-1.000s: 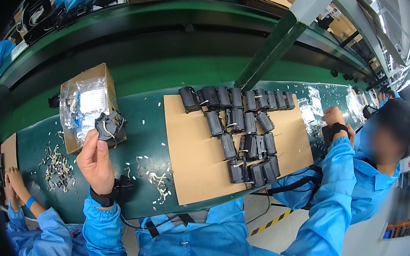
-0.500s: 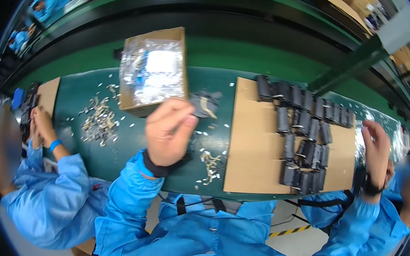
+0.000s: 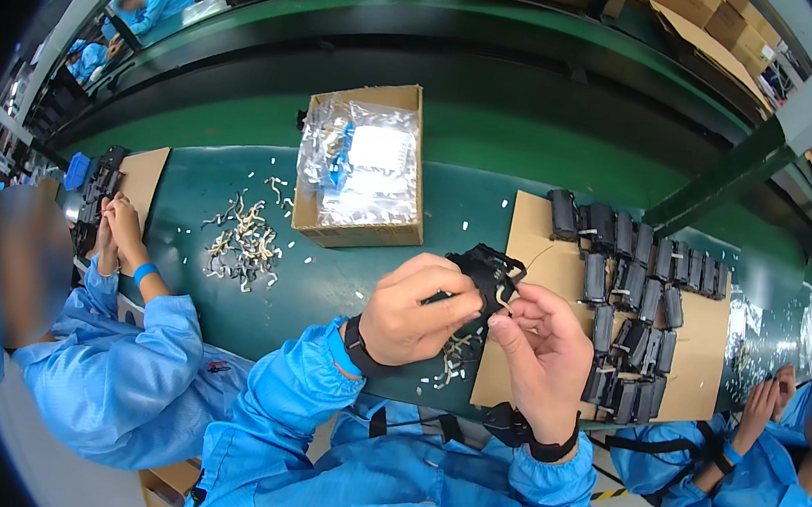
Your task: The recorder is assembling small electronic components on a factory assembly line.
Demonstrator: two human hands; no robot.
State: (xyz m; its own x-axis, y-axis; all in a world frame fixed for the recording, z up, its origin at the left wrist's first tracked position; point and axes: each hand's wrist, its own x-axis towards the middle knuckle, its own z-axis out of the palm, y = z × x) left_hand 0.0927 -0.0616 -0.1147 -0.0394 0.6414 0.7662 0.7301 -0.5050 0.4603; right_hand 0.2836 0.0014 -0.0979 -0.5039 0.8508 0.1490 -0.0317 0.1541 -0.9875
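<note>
Above the table, both hands meet at a small black part point(image 3: 483, 270) with a curled cream strip point(image 3: 503, 297) on its right side. My left hand point(image 3: 420, 312) has its fingers closed on the part's left side and hides some of it. The thumb and forefinger of my right hand point(image 3: 545, 359) close at the part's right edge by the strip. Exactly what those fingertips pinch is hard to make out. Below the hands, small cream and white bits point(image 3: 457, 358) lie on the green tabletop point(image 3: 332, 295).
Rows of black box-shaped parts point(image 3: 628, 287) stand on a cardboard sheet point(image 3: 549, 259) to the right. An open carton point(image 3: 359, 234) with clear bags is behind my hands. A pile of cream strips point(image 3: 247, 242) lies left. Co-workers sit on both sides; a green post point(image 3: 729, 189) rises far right.
My right hand has come in from beyond the cardboard's right side to the black part. My left hand has moved right with it, and the view has shifted.
</note>
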